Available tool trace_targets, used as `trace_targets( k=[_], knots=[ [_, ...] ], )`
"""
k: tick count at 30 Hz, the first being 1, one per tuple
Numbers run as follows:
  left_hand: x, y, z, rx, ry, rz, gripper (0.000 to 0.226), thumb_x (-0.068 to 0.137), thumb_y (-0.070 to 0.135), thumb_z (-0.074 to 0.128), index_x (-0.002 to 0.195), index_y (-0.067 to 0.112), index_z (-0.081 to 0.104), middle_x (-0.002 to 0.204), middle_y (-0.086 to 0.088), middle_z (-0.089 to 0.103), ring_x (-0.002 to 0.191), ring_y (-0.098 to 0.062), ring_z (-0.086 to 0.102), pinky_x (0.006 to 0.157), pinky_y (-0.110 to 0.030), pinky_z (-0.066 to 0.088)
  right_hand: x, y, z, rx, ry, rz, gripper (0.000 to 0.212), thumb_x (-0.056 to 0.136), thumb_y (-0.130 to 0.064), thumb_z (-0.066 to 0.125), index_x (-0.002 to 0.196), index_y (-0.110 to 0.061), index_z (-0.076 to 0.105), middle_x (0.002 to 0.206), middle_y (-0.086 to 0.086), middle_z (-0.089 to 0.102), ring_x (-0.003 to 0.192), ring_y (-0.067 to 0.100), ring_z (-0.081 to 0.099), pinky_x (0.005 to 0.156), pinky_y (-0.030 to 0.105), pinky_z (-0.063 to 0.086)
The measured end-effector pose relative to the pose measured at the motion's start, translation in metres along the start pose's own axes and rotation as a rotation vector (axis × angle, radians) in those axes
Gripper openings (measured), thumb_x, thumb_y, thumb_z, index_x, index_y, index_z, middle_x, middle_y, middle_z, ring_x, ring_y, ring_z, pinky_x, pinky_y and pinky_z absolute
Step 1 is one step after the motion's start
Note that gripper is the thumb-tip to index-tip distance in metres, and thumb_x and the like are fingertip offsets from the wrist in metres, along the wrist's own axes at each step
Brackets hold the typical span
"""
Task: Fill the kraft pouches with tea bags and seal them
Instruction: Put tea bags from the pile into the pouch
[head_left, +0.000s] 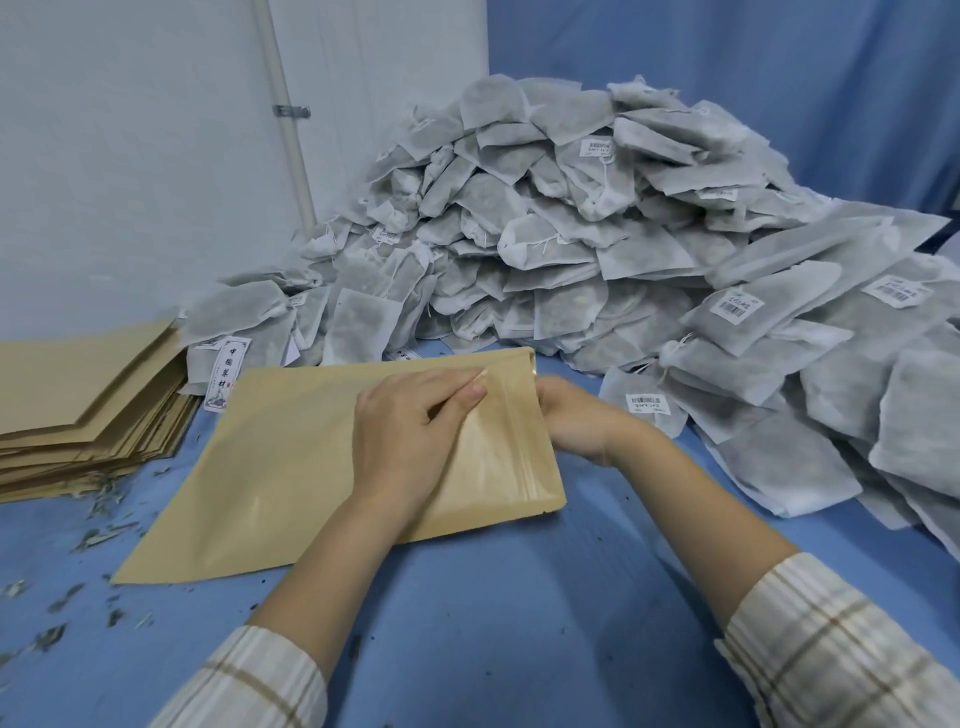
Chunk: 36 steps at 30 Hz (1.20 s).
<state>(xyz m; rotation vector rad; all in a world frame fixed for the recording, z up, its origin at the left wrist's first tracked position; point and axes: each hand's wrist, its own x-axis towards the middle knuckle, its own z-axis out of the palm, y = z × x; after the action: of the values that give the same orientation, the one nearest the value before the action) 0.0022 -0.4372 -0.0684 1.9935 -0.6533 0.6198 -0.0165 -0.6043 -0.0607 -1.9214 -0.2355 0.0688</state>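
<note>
While one kraft pouch (291, 462) lies flat, left hand (410, 436) pinching its top, right hand (576, 421) gripping its edge

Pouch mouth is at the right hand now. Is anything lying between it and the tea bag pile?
Nothing visible does. The kraft pouch opens toward the tea bag pile, and the right hand at its mouth has only bare blue table before the nearest bags. The left hand holds the pouch.

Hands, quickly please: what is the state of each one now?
Left hand: pinches the top edge of the kraft pouch.
Right hand: at the pouch's open end, fingers hidden; cannot be told.
</note>
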Motion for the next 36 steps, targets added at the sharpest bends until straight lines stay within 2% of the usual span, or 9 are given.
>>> trace_targets(
  k=[4, 9, 12, 16, 19, 22, 26, 32, 36],
  knots=[
    [0.003, -0.005, -0.005, 0.066, 0.081, -0.088, 0.016, 0.09, 0.031, 0.062, 0.099, 0.029, 0.075, 0.099, 0.01, 0.073, 0.096, -0.016, 0.065, 0.089, -0.045, 0.045, -0.004, 0.013, -0.033, -0.526, 0.595, 0.068, 0.016, 0.086, -0.027, 0.06, 0.101, -0.029, 0.065, 0.102, 0.004, 0.067, 0.094, 0.015, 0.061, 0.082, 0.032, 0.049],
    [0.003, -0.004, -0.007, 0.122, 0.103, -0.126, 0.017, 0.09, 0.032, 0.061, 0.1, 0.028, 0.075, 0.096, 0.005, 0.073, 0.093, -0.021, 0.065, 0.087, -0.044, 0.045, -0.008, 0.027, -0.044, -1.249, 0.402, 0.626, 0.041, 0.087, -0.026, 0.052, 0.124, -0.01, 0.045, 0.126, 0.014, 0.05, 0.119, 0.034, 0.045, 0.082, 0.035, 0.041],
    [0.003, -0.003, -0.008, 0.122, 0.099, -0.134, 0.018, 0.09, 0.032, 0.061, 0.1, 0.027, 0.074, 0.097, 0.005, 0.073, 0.095, -0.021, 0.064, 0.089, -0.044, 0.044, 0.0, 0.025, -0.042, -1.059, 0.623, 0.364, 0.029, 0.09, -0.008, 0.047, 0.119, -0.006, 0.051, 0.116, 0.016, 0.06, 0.108, 0.033, 0.055, 0.079, 0.033, 0.043],
    [0.003, -0.004, -0.008, 0.113, 0.12, -0.136, 0.017, 0.09, 0.03, 0.061, 0.1, 0.026, 0.075, 0.096, 0.005, 0.074, 0.093, -0.021, 0.064, 0.088, -0.044, 0.044, 0.006, 0.012, -0.03, -0.146, 0.924, 0.086, 0.027, 0.087, -0.011, 0.053, 0.113, -0.013, 0.058, 0.099, 0.005, 0.062, 0.084, 0.018, 0.059, 0.07, 0.026, 0.043],
    [0.003, -0.003, -0.008, 0.104, 0.135, -0.137, 0.016, 0.09, 0.03, 0.062, 0.099, 0.026, 0.075, 0.093, 0.004, 0.074, 0.09, -0.022, 0.065, 0.087, -0.044, 0.045, 0.007, 0.003, -0.011, 0.519, 0.648, 0.1, 0.011, 0.087, -0.002, 0.054, 0.096, -0.007, 0.06, 0.079, 0.009, 0.06, 0.05, 0.011, 0.055, 0.041, 0.018, 0.038],
    [0.002, -0.002, -0.009, 0.111, 0.135, -0.12, 0.016, 0.09, 0.029, 0.062, 0.098, 0.025, 0.075, 0.089, 0.004, 0.074, 0.086, -0.022, 0.065, 0.083, -0.044, 0.046, 0.006, 0.0, -0.001, 0.617, 0.361, 0.108, 0.019, 0.089, 0.0, 0.052, 0.105, -0.004, 0.061, 0.086, 0.015, 0.063, 0.061, 0.02, 0.056, 0.049, 0.026, 0.04],
    [0.002, 0.006, -0.007, 0.058, 0.115, -0.055, 0.017, 0.089, 0.033, 0.062, 0.094, 0.025, 0.076, 0.092, 0.007, 0.074, 0.087, -0.019, 0.066, 0.083, -0.044, 0.046, 0.005, -0.005, 0.012, 0.441, 0.136, 0.158, 0.017, 0.093, -0.005, 0.052, 0.106, -0.009, 0.062, 0.092, 0.008, 0.066, 0.075, 0.018, 0.062, 0.063, 0.024, 0.052],
    [-0.004, 0.025, 0.005, -0.021, 0.053, 0.061, 0.019, 0.086, 0.036, 0.061, 0.09, 0.027, 0.077, 0.087, 0.013, 0.073, 0.082, -0.007, 0.064, 0.079, -0.042, 0.048, -0.012, -0.016, 0.008, 0.197, 0.057, 0.474, 0.026, 0.1, -0.011, 0.036, 0.118, 0.001, 0.05, 0.069, -0.002, 0.044, 0.058, 0.008, 0.041, 0.037, 0.007, 0.038],
    [-0.003, 0.019, 0.005, 0.014, 0.04, 0.028, 0.013, 0.088, 0.028, 0.065, 0.094, 0.025, 0.076, 0.091, 0.009, 0.074, 0.085, -0.014, 0.066, 0.082, -0.042, 0.047, -0.01, -0.018, 0.003, -0.302, 0.059, 0.187, 0.021, 0.095, -0.006, 0.047, 0.111, -0.002, 0.059, 0.076, -0.002, 0.052, 0.069, 0.009, 0.047, 0.055, 0.01, 0.042]
  ],
)
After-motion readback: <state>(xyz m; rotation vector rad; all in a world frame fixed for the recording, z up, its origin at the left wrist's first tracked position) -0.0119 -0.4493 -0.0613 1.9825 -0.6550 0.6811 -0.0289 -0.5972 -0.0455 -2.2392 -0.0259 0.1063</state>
